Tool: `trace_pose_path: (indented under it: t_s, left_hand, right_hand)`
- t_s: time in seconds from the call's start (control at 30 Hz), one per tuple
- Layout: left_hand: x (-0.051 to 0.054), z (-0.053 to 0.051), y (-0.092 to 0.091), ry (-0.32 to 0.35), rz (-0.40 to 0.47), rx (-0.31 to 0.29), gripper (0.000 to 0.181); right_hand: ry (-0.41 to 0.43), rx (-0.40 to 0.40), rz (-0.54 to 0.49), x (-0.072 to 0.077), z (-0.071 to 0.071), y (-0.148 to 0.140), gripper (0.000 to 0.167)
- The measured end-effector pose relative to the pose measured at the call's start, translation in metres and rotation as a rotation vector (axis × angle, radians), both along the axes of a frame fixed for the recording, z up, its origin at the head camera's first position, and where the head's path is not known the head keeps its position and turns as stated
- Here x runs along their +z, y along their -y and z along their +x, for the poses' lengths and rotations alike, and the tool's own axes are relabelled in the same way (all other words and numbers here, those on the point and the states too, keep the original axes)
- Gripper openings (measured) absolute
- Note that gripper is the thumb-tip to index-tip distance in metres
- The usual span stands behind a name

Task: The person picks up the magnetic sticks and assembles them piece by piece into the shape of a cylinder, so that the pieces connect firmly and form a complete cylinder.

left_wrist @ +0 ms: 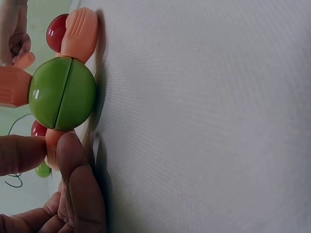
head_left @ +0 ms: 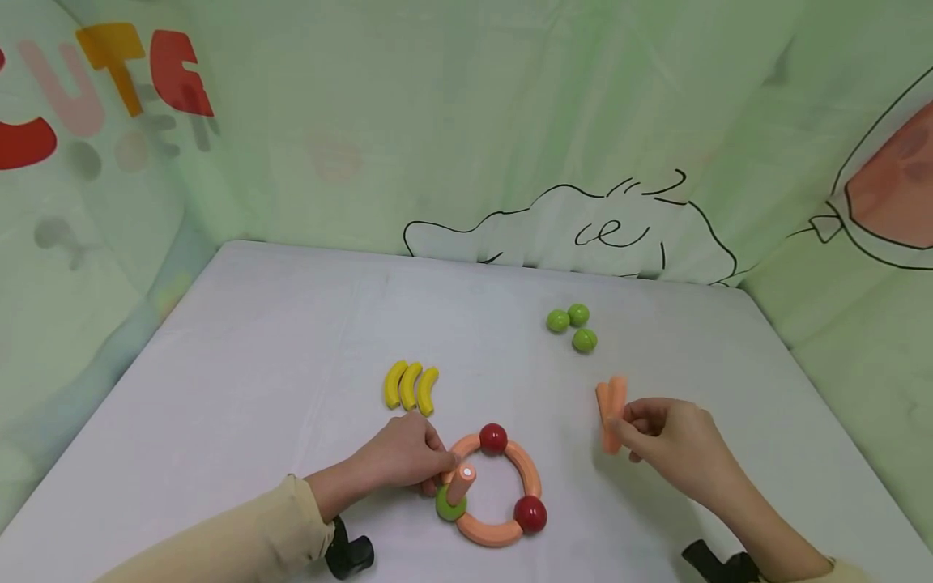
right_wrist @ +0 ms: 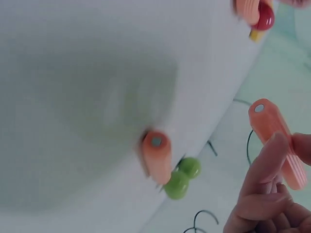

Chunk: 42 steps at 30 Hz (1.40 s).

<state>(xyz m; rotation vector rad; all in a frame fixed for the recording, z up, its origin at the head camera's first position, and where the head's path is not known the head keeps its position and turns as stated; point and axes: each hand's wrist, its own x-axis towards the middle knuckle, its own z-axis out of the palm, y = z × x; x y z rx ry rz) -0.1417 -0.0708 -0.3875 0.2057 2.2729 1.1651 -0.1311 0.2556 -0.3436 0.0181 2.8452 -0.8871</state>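
My left hand point(head_left: 401, 453) pinches a curved orange piece point(left_wrist: 52, 150) beside a green ball point(left_wrist: 46, 92) in a ring on the table. Curved orange rods point(head_left: 492, 533) and two red balls, one at the top point(head_left: 493, 438) and one at the lower right point(head_left: 530, 514), make up the rest of the ring. From the green ball a straight orange stick point(head_left: 461, 484) stands up. Above the table, my right hand point(head_left: 681, 449) holds another straight orange stick point(right_wrist: 274, 121) with a grey disc in its end. A similar loose stick point(right_wrist: 158, 162) lies on the table below it.
Three yellow curved pieces point(head_left: 410, 386) lie side by side beyond my left hand. Farther back on the right sit three green balls point(head_left: 579, 315). The white tabletop point(head_left: 291, 324) ends at a printed green cloth backdrop point(head_left: 452, 121).
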Motion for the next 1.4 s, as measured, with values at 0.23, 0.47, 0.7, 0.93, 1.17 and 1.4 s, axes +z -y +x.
trace_pose_path:
  t_s: [0.23,0.47,0.7,0.93,1.17,1.4]
  left_hand:
    - [0.000,0.000,0.000,-0.002,-0.009,0.004,0.024]
    - [-0.001,-0.001,0.000,-0.002,-0.018,0.009,0.024]
    - [-0.002,-0.001,-0.001,0.000,-0.028,0.009,0.025]
    - [0.000,-0.001,-0.002,0.001,-0.042,0.013,0.025]
    - [0.000,0.000,-0.002,0.000,-0.036,0.009,0.026]
    - [0.000,0.000,-0.001,0.005,-0.030,0.011,0.026]
  right_hand:
    - [-0.125,0.105,-0.056,-0.007,0.023,0.027,0.007]
    - [-0.273,0.350,-0.127,-0.017,0.039,0.036,0.015]
    - [-0.323,0.501,-0.171,-0.024,0.043,0.042,0.020]
    - [-0.461,0.578,-0.208,-0.032,0.046,0.044,0.031]
    - [-0.457,0.599,-0.170,-0.031,0.046,0.045,0.034]
    - [-0.441,0.657,-0.161,-0.026,0.046,0.047,0.035]
